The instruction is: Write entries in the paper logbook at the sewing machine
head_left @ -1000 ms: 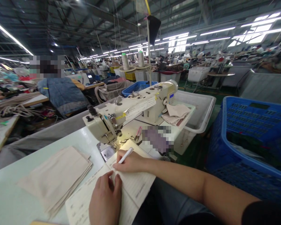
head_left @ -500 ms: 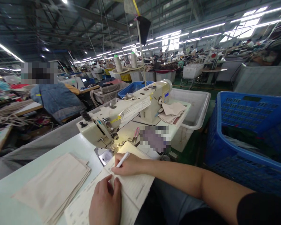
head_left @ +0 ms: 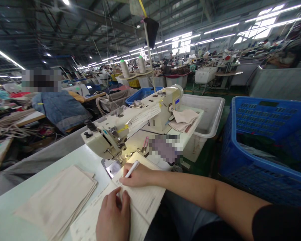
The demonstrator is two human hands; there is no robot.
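Head view: on the worktop (head_left: 5, 217), by the sewing machine (head_left: 150, 101), lies an open notebook (head_left: 145, 201); the left hand (head_left: 112, 216), loosely curled, gripping nothing visible, rests on it; the right hand (head_left: 139, 175) pinches a white pen (head_left: 132, 169), apparently writing; the next stroke calls for a steady page

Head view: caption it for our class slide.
Right hand holds a white pen, left hand rests on the notebook, beside a sewing machine.

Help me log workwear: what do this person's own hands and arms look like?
Left hand and right hand: ungloved, no rings visible. The right arm is bare up to a black sleeve; any left sleeve is out of view.
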